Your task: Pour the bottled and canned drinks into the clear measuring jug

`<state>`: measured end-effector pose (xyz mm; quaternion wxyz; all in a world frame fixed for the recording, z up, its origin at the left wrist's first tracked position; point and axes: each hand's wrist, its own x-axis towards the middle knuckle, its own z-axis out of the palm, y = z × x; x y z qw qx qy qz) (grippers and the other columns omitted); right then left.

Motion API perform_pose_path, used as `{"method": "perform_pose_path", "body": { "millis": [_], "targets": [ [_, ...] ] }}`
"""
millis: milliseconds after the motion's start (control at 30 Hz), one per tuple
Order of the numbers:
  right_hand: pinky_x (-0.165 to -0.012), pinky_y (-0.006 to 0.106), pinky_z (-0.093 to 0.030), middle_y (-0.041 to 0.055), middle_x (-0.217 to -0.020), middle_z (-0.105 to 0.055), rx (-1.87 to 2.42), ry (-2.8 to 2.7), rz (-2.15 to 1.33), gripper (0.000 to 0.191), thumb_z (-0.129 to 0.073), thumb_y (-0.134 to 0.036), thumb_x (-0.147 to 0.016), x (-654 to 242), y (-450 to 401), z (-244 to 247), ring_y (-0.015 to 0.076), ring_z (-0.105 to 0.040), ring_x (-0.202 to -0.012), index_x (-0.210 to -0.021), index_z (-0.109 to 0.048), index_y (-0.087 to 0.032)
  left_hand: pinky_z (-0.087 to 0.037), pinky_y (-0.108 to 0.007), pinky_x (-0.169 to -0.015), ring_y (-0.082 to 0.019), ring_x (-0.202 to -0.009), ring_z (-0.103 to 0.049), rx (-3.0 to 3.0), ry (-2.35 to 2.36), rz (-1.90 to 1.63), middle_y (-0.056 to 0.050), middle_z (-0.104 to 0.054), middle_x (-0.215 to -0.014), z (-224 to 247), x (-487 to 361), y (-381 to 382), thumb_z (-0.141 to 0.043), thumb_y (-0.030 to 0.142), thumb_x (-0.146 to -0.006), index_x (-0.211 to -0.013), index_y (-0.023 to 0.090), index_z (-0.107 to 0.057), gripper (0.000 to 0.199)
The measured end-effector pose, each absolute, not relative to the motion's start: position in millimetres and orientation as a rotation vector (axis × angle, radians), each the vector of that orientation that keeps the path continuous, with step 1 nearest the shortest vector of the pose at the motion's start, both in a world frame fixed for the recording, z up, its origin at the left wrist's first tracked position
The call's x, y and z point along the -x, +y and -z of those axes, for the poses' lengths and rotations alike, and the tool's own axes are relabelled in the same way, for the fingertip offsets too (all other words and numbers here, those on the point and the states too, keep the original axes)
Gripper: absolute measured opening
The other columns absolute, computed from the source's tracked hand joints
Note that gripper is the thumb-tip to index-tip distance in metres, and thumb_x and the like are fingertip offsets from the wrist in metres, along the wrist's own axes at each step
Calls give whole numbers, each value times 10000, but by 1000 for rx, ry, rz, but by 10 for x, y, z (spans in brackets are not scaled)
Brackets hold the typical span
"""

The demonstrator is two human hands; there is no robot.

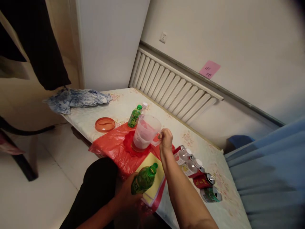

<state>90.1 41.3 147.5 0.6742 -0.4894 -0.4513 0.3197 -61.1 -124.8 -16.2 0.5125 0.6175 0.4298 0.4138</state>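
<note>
My left hand [128, 192] is wrapped round a green plastic bottle [143, 180], held tilted low at the table's front edge. With fingers closed on its handle, my right hand [166, 138] grips a translucent plastic measuring jug [147, 128]. The jug is above a red scalloped dish [127, 141]; whether it touches the dish I cannot tell. Under the dish lies a red plastic bag [107, 149]. Yellow paper [156, 162] lies between the bottle and the jug. Behind the jug stand a green-capped bottle [134, 117] and a white-capped clear bottle [144, 107].
An orange round lid [105, 124] rests on the table [126, 95] at left, near a crumpled blue-and-white cloth [83, 98]. Right of my forearm are several cans and bottles, including a red can [203, 180] and a green can [211, 194]. A radiator [171, 82] lines the wall.
</note>
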Motion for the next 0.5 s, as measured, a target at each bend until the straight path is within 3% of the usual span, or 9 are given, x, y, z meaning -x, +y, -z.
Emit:
{"method": "perform_pose_path", "body": {
  "millis": [200,367,500],
  "targets": [
    [-489,237,-323,-82,-484,-351,1159,-1022,-733,197,-454,-349,-743,-753,534,-1108,97,-331,-461,-598,-380,-239,-516,-432,-1012,-316,-1174,-615,-1387,966,-1033,-83,-642,-1305,120,714,-1276,-711,236,-654,-1323,246,-491,704],
    [-611,242,-429,-49,-648,-497,1264,-1115,-710,261,-418,-471,-814,-951,520,-1010,115,-471,-596,-749,-469,-223,-530,-440,-989,-314,-1159,-627,-1348,975,-1064,-96,-646,-1298,146,721,-1308,-736,264,-662,-1319,226,-495,700],
    [-662,257,-433,-29,-731,-553,1452,-1256,-679,267,-432,-465,-833,-1326,321,-885,139,-508,-672,-837,-535,-218,-527,-450,-986,-322,-1149,-633,-1319,990,-1037,-99,-662,-1270,115,762,-1306,-752,335,-662,-1311,221,-506,703]
  ]
}}
